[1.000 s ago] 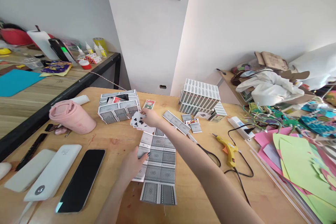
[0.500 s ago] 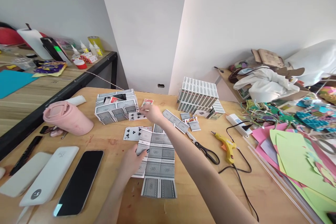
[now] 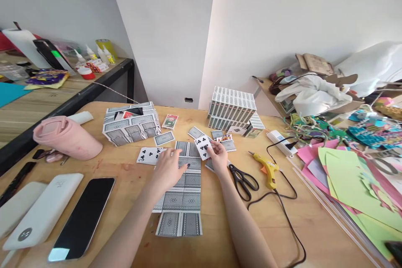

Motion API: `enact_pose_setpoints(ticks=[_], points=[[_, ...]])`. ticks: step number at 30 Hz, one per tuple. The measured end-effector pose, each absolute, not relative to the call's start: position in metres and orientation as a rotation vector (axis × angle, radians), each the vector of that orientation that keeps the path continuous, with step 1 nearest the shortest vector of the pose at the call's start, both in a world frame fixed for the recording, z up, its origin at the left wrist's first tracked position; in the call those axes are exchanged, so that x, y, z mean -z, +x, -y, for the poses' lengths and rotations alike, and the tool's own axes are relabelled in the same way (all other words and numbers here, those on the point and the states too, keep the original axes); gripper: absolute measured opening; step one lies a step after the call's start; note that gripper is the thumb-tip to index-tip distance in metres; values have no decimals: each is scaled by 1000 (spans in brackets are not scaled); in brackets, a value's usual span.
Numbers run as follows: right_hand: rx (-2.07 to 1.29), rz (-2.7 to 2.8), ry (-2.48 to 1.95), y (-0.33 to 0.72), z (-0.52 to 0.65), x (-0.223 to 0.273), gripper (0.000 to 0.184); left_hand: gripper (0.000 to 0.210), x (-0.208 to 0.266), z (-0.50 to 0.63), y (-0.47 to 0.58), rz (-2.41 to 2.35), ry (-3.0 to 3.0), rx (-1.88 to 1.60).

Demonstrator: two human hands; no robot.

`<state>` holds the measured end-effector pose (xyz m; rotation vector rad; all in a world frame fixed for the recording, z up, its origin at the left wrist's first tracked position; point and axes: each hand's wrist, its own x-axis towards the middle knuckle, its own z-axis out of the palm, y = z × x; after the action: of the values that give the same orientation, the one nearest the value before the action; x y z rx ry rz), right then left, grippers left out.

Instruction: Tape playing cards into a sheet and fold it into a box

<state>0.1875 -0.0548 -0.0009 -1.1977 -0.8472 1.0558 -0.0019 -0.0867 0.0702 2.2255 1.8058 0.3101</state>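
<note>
Card panel (image 3: 191,201) on the table (image 3: 213,234) has several rows already laid backs-up beneath the left hand (image 3: 168,169), fingers apart, while the right hand (image 3: 220,158) pinches a loose card (image 3: 202,146) not yet in place; how many remain, I cannot tell.

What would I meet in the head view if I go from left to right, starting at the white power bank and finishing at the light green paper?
White power bank → black smartphone → left hand → clubs playing card → right hand → black-handled scissors → yellow hot glue gun → light green paper.
</note>
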Motion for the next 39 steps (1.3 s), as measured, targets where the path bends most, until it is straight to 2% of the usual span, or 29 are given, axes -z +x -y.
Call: enact_pose_setpoints(ticks=[2, 4, 9, 12, 17, 24, 28, 39], points=[[-971, 871, -1194, 186, 49, -2, 31, 59, -59, 66, 20, -1864, 2215, -294], [-969, 844, -1155, 187, 49, -6, 30, 61, -43, 51, 33, -1973, 2188, -424], [-1264, 772, -1014, 195, 59, -8, 34, 38, -12, 40, 29, -1934, 2194, -930], [-1299, 778, -1033, 196, 60, -6, 35, 25, -7, 38, 17, -1786, 2099, -1217], [-1239, 775, -1047, 196, 59, -8, 42, 25, -9, 26, 0, -1682, 1832, -1477], [-1231, 800, -1102, 198, 68, -13, 32, 33, -9, 14, -6, -1728, 1482, -1626], [-1242, 849, -1119, 194, 71, -16, 35, 36, -9, 14, -5, -1710, 1477, -1611], [-1233, 950, -1141, 191, 68, -13, 29, 29, -8, 9, -4, -1855, 1428, -1512]])
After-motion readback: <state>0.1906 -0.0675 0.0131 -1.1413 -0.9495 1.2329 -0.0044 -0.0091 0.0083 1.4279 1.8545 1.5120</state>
